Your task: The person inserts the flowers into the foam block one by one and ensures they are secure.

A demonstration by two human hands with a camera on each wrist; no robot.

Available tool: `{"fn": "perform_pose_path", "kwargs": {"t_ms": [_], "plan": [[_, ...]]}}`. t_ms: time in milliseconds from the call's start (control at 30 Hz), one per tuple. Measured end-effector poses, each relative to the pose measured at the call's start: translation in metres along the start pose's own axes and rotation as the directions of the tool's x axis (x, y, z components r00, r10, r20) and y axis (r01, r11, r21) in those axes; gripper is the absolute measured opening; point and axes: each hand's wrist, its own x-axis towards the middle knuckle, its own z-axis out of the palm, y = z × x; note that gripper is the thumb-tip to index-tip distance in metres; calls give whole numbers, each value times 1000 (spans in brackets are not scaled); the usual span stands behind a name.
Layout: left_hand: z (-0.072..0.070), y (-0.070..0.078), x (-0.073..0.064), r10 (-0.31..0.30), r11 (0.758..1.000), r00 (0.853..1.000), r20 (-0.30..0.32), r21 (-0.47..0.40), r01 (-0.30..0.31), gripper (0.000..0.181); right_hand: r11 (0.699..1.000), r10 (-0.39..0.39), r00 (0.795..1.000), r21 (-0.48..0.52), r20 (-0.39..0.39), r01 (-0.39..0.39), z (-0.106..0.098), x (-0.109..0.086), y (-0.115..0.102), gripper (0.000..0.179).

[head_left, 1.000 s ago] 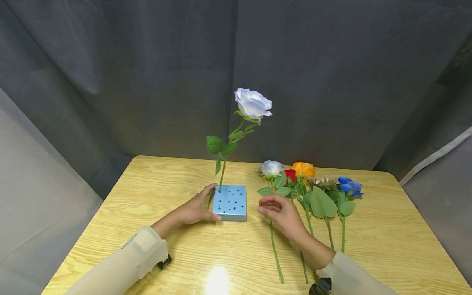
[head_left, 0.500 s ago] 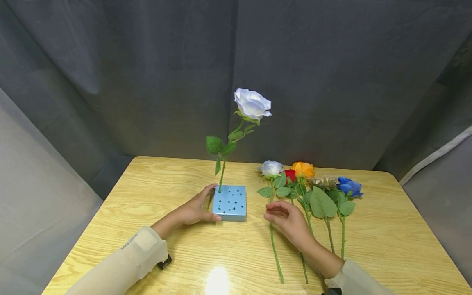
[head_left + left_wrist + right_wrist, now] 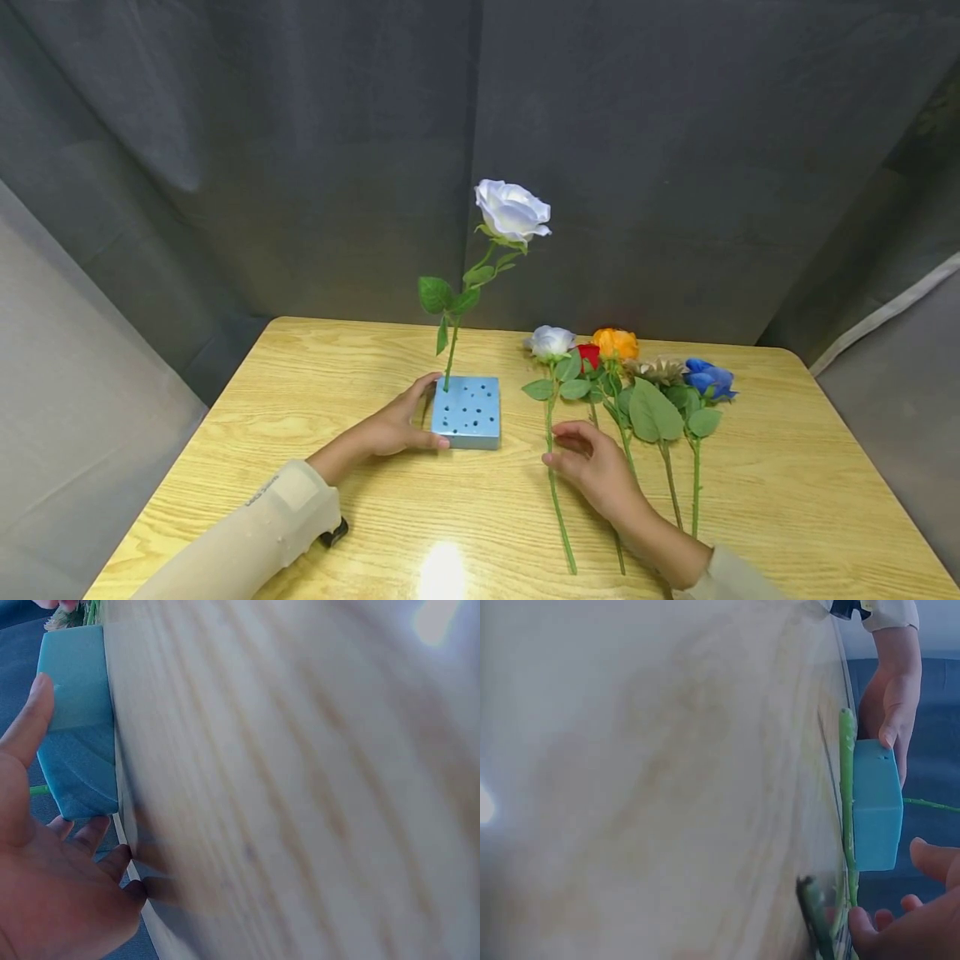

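Observation:
My left hand (image 3: 390,427) holds the left side of a light blue block (image 3: 467,408) with many small holes on top. Its thumb lies on the front face and its fingers reach round the back edge. From a hole near the block's back left corner rises a white artificial rose (image 3: 513,212), its stem leaning right. Over the stem of a second white rose (image 3: 551,342), lying on the table, is my right hand (image 3: 600,475). Thumb and forefinger are right at that stem, with a gap between them; in the right wrist view the green stem (image 3: 847,772) runs past the fingertips.
Right of that rose lie a red rose (image 3: 588,357), an orange flower (image 3: 616,343), a brownish flower (image 3: 660,371) and a blue rose (image 3: 711,379), stems toward me. A broad green leaf (image 3: 654,412) overlaps them. A dark curtain (image 3: 337,167) hangs behind the wooden table (image 3: 315,358).
My right hand has moved toward me and slightly right, down along the lying white rose's stem, its fingers spreading a little. The left hand and the block have stayed put.

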Motion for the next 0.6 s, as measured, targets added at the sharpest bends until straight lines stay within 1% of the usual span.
{"fn": "perform_pose_path", "kwargs": {"t_ms": [167, 367, 600], "plan": [[0, 1, -1, 0, 1000, 1000, 5, -2, 0, 115, 1000, 14, 1000, -9, -1, -14, 1, -2, 5, 51], [-1, 3, -1, -1, 1000, 1000, 8, -1, 1, 116, 1000, 15, 1000, -16, 5, -14, 4, -2, 8, 66], [0, 3, -1, -1, 1000, 1000, 8, 2, 1, 115, 999, 11, 999, -48, 34, -9, 6, -3, 9, 74]]}}
